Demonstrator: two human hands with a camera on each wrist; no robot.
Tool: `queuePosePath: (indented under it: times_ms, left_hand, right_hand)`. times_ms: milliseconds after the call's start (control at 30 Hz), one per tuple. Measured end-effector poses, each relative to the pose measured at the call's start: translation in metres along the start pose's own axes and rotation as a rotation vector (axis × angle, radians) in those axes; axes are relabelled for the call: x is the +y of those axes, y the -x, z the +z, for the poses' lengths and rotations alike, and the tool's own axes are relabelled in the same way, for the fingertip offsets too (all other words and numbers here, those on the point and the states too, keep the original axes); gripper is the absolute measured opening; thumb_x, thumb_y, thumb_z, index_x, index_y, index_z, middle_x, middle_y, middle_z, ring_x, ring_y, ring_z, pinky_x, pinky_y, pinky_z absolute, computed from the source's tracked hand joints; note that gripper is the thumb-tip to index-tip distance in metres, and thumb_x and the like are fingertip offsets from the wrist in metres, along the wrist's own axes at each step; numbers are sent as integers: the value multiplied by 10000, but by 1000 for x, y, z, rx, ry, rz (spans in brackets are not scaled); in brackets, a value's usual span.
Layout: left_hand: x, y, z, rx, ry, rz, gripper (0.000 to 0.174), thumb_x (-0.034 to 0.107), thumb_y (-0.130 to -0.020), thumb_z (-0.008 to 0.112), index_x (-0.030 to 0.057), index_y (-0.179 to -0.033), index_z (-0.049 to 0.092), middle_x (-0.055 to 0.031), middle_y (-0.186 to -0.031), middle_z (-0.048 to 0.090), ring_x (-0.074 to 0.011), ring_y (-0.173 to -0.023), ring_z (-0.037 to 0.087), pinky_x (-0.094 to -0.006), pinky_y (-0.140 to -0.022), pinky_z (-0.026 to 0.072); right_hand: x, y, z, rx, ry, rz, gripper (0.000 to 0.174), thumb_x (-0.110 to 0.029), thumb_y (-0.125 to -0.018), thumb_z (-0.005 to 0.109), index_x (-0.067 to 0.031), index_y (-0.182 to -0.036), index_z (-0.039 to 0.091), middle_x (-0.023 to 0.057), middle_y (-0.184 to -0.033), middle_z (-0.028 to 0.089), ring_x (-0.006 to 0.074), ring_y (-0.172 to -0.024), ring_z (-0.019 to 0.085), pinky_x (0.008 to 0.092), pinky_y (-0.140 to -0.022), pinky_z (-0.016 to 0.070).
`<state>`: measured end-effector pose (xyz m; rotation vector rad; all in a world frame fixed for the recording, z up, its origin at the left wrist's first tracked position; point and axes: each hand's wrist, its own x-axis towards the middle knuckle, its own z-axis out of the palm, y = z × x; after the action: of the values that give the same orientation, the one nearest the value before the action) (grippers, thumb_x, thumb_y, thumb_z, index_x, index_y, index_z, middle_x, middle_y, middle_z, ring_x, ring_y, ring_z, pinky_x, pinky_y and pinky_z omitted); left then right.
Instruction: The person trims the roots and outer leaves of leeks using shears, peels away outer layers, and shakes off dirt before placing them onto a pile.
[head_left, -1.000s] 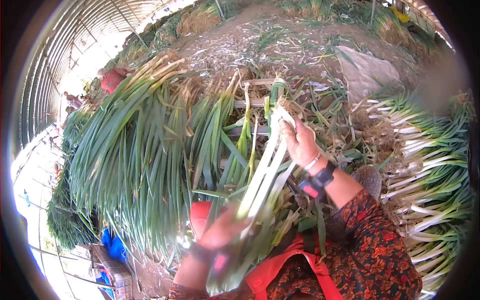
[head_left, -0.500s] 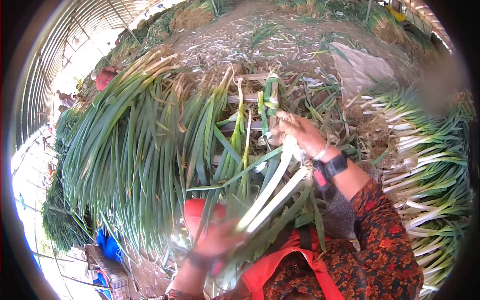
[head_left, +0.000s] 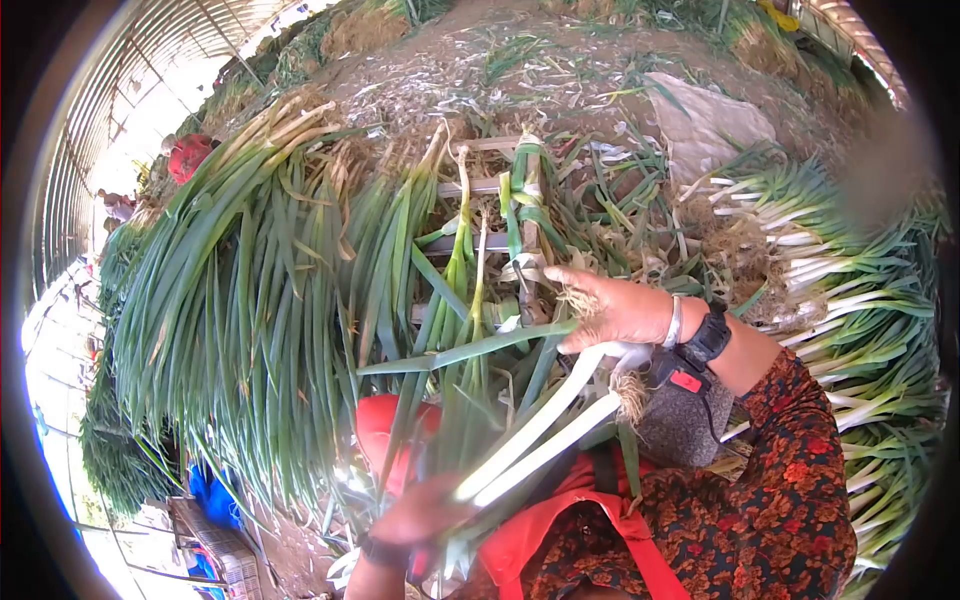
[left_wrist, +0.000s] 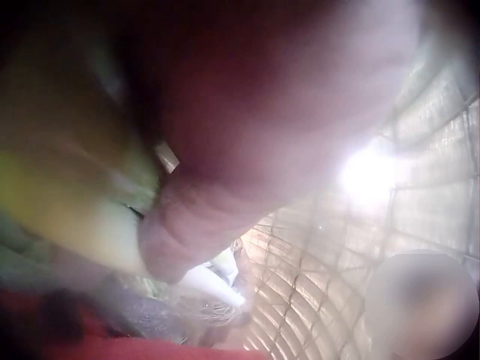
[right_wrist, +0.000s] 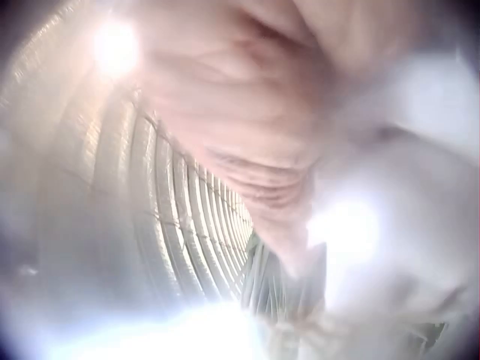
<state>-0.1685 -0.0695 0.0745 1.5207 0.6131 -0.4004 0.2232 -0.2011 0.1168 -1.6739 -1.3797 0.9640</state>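
Two long green onions (head_left: 555, 446) slant across the lap in the head view, white shanks toward the right. My left hand (head_left: 425, 510), blurred, grips them lower down where the white turns green. Its fingers (left_wrist: 199, 217) fill much of the left wrist view, curled over a pale stem. At the other end my right hand (head_left: 630, 308) pinches a small root tuft (head_left: 580, 303) between thumb and fingers. One white shank bends up into its palm; the other ends in a bushy root (head_left: 632, 398) below the wrist. Much of the right wrist view is blurred.
A big heap of untrimmed green onions (head_left: 250, 290) lies to the left. Cleaned ones (head_left: 830, 300) are laid in a row on the right. A slatted frame (head_left: 470, 186) stands ahead, a pale sack (head_left: 705, 125) behind. Leaf scraps litter the ground. Another person in red (head_left: 190, 157) is far left.
My right hand has come down and toward my body from the upper root end. The two shanks have spread apart and lie flatter. My left hand keeps hold lower down, slightly lower in view.
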Motion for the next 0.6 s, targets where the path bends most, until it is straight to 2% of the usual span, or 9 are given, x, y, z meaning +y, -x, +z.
queuePosePath:
  times_ms: [100, 133, 167, 200, 267, 367, 433, 500, 600]
  left_hand:
    - [12, 9, 3, 7, -30, -20, 388, 116, -883, 696, -17, -1222, 563, -56, -1006, 646, -142, -919, 604, -271, -817, 467]
    - [13, 12, 4, 19, 34, -32, 370, 118, -883, 695, -15, -1207, 574, -54, -1003, 649, -140, -902, 610, -265, -800, 471]
    - [14, 17, 3, 34, -12, -20, 363, 118, -883, 695, -15, -1200, 579, -55, -1002, 647, -138, -890, 611, -264, -792, 472]
    - [14, 21, 0, 50, -57, -5, 356, 118, -882, 695, -14, -1194, 583, -55, -1001, 646, -137, -877, 611, -263, -785, 473]
    - [14, 26, 1, 110, -128, -43, 332, 108, -878, 689, -14, -1172, 595, -54, -972, 644, -130, -832, 609, -266, -753, 478]
    - [2, 12, 1, 174, -147, -1, 326, 99, -865, 691, -6, -1161, 607, -46, -924, 635, -109, -823, 575, -260, -731, 460]
    - [16, 6, 5, 194, -183, -2, 336, 103, -858, 699, -1, -1164, 608, -47, -921, 632, -107, -831, 568, -259, -740, 457]
    - [17, 5, 6, 219, -266, 39, 368, 164, -862, 690, 27, -1193, 605, -70, -908, 655, -135, -812, 600, -285, -733, 478]
    - [14, 9, 4, 259, -362, 112, 430, 282, -868, 672, 80, -1242, 605, -133, -916, 700, -228, -788, 678, -345, -725, 523]
  right_hand:
    - [4, 0, 1, 240, 197, -110, 824, -419, -795, 772, -40, -1417, 389, 220, -1174, 631, 241, -968, 665, 363, -922, 482]
    - [12, -4, -13, 318, 307, 14, 665, -448, -835, 715, -81, -1336, 478, 220, -1024, 672, 331, -900, 685, 404, -840, 520]
    - [20, -5, -45, 445, 478, 108, 578, -474, -873, 651, -75, -1269, 520, 213, -918, 683, 349, -839, 688, 418, -751, 537]
    - [62, -9, -81, 709, 661, -10, 521, -478, -898, 608, -45, -1187, 573, 225, -948, 675, 347, -817, 682, 417, -731, 534]
    - [75, 1, -127, 841, 728, 176, 404, -414, -920, 592, -21, -982, 661, 193, -778, 671, 336, -766, 676, 429, -695, 516]
    - [70, -11, -119, 301, 1108, 323, 379, -418, -898, 604, -52, -916, 698, 158, -806, 693, 314, -760, 676, 421, -697, 512]
    - [66, -15, -76, 164, 494, 3, 410, -464, -879, 620, -78, -985, 712, 143, -861, 704, 300, -813, 677, 392, -734, 510]
    - [18, -8, -30, -119, 281, 31, 413, -405, -875, 674, -34, -1054, 697, 144, -973, 708, 252, -904, 675, 351, -802, 510]
    - [10, -3, -2, -417, 318, 74, 404, -407, -874, 677, -34, -1026, 702, 122, -961, 707, 268, -887, 673, 340, -792, 505]
